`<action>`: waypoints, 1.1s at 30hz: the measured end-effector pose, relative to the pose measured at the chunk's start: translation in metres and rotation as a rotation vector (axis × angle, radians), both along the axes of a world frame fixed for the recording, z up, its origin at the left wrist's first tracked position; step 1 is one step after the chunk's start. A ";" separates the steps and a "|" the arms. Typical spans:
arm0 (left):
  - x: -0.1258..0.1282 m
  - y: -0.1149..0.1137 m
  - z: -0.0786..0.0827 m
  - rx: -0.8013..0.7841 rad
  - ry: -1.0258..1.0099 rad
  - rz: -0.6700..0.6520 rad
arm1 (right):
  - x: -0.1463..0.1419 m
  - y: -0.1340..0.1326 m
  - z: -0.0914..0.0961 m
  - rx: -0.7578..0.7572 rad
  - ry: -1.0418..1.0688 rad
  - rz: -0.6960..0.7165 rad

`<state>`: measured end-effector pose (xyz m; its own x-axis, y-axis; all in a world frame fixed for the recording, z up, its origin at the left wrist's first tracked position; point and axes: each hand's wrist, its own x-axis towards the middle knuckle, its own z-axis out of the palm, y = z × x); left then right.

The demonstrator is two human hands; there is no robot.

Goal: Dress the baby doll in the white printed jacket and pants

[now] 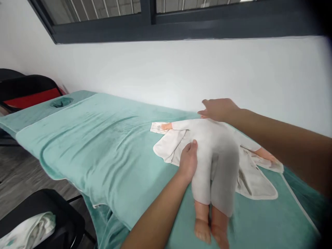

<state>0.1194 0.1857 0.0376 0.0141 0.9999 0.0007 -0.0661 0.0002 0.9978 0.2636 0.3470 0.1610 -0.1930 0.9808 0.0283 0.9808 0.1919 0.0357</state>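
Note:
A baby doll (207,138) in white clothes lies on a teal-covered table, its arms spread and its bare feet towards me. Under it an opened white baby jacket (259,185) is laid out, with sleeves to both sides. My left hand (188,159) is closed on the doll's side at the hip, thumb on top and fingers tucked out of sight. At the doll's far end, my right hand (220,108) is over the neck area, its visible fingertips apart and pointing left. The doll's head cannot be made out behind that hand.
The padded table (103,138) has a face hole (61,102) at its far left end. Behind it stand a white wall (155,72) and a dark window frame (181,29). A black chair (64,214) at lower left bears a folded white cloth (33,230).

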 end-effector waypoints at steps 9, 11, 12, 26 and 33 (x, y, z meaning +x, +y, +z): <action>-0.025 0.046 -0.012 0.462 1.010 0.159 | -0.080 0.003 -0.075 -0.147 0.065 0.224; -0.035 0.061 -0.013 0.487 1.200 0.175 | -0.077 0.003 -0.076 -0.137 0.060 0.224; -0.040 0.067 -0.014 0.459 1.253 0.198 | -0.074 0.002 -0.075 -0.131 0.066 0.220; -0.078 0.102 -0.018 0.158 0.510 0.448 | -0.048 -0.024 -0.065 -0.071 0.242 0.225; -0.078 0.102 -0.018 0.186 0.321 0.462 | -0.046 -0.027 -0.062 -0.115 0.240 0.246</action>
